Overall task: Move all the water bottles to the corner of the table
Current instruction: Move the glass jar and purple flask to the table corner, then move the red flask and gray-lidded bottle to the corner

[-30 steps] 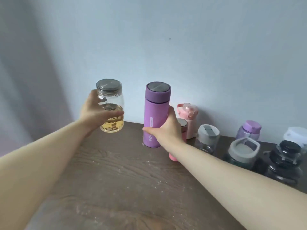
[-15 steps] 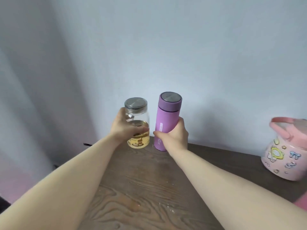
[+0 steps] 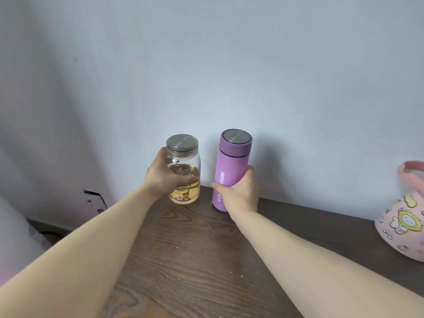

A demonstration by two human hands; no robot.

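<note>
Bottles upright at the counter (image 3: 183, 260) corner: your left hand (image 3: 164, 177) fingers wrap the glass jar bottle (image 3: 184, 173), your right hand (image 3: 238, 193) fingers the purple flask (image 3: 231, 166).

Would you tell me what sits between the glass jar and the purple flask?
Nothing: the head view shows only bare table and wall between the glass jar and purple flask.

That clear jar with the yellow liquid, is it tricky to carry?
Probably a bit. The glass jar looks smooth, so it may slip in the left hand. About half full, its liquid likely sloshes and adds weight. Glass could break if dropped.
</note>
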